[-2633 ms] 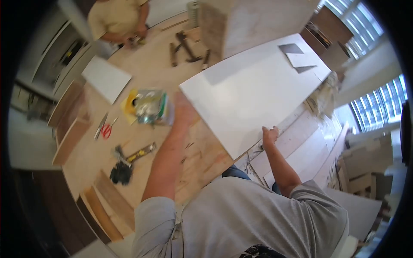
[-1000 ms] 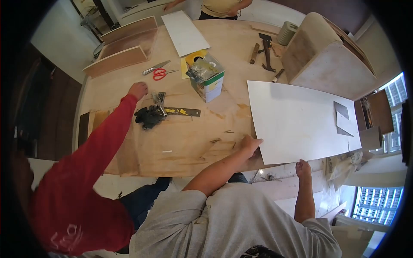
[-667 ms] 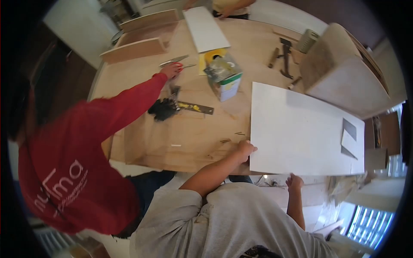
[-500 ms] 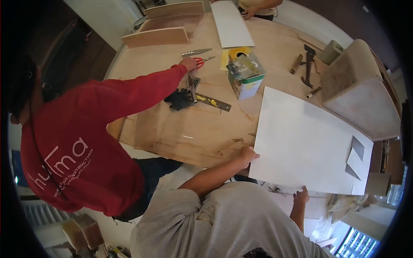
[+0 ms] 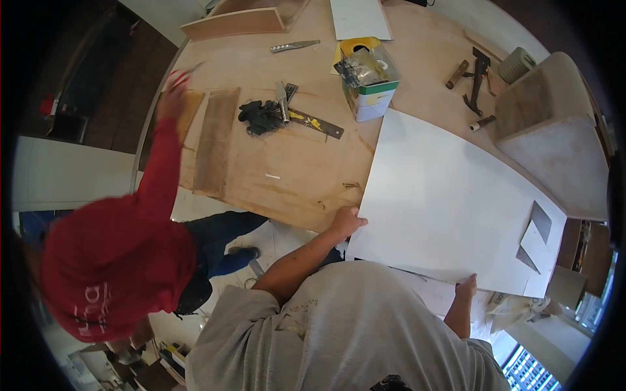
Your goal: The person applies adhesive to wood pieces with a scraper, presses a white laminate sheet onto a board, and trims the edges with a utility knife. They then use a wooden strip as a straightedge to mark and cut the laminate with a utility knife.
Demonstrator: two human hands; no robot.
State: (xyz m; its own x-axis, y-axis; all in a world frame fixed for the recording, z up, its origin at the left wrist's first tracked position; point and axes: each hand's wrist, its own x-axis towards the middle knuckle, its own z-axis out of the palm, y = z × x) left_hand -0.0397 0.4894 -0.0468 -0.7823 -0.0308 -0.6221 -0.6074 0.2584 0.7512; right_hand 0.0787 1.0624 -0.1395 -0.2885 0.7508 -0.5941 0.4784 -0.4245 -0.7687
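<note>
A large white sheet (image 5: 450, 202) lies over the right part of the wooden table and reaches past its front edge. My left hand (image 5: 349, 222) is closed on the sheet's left edge. At the front edge, my right hand (image 5: 467, 287) pinches the same sheet, its fingers partly hidden. Small grey and white offcuts (image 5: 535, 238) rest on the sheet's right end. Just beyond its back left corner stands a square can (image 5: 372, 101) with a plastic-like wrap on top.
A co-worker in a red top (image 5: 117, 254) holds red-handled scissors (image 5: 179, 79) at the left. Black gloves (image 5: 259, 117) and a metal square (image 5: 316, 122) lie mid-table (image 5: 254, 176). A hammer (image 5: 479, 81) is at the back right, near a big box-shaped piece (image 5: 548, 130).
The co-worker has taken the scissors and swung that arm to the left. The camera view has shifted. Both my hands still hold the sheet, which has moved slightly left relative to the table.
</note>
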